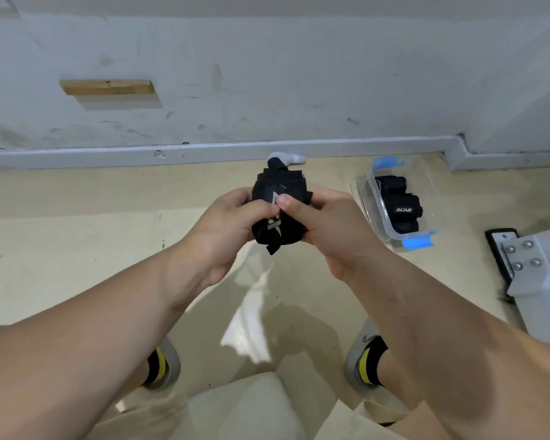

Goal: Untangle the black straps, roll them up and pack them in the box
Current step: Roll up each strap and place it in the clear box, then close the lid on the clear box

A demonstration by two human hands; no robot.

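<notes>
We're looking down past a scuffed grey wall (pixel 299 74) onto a pale floor (pixel 77 217), with a grey bolted metal frame (pixel 540 265) poking in at the right edge. Both forearms reach out ahead of us over the floor. By the wall on the right sits the clear box (pixel 434 185) with blue latches, lid off, and we can see rolled black straps (pixel 400 208) lying inside it. Now the hands: the left hand (pixel 226 230) and the right hand (pixel 331 227) meet in mid-air, left of the box and above the floor. Each has fingers curled tight round the same black strap bundle (pixel 277 188), thumbs pressed on its printed face. A loose end hangs below. Behind it, a small white pipe elbow (pixel 286 158) sits at the skirting.
</notes>
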